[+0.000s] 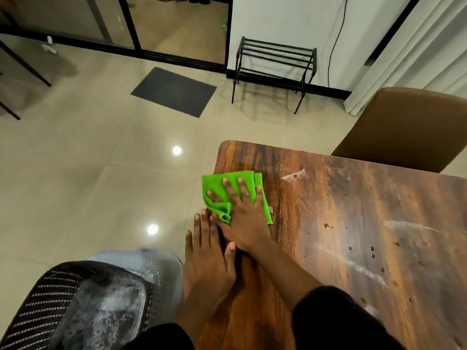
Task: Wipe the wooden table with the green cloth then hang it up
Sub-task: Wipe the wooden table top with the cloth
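Our right hand [240, 210] lies flat, fingers spread wide, pressing the cloth [227, 195] at the table [353, 223] edge; left hand [207, 258] rests open just behind it. Droplets and streaks lie to the right. Risk: the overhanging cloth may slip off the edge.

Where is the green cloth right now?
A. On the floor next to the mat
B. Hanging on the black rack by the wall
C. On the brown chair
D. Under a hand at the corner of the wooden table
D: the green cloth lies flat under the right hand, fingers spread, at the near-left corner of the wooden table.
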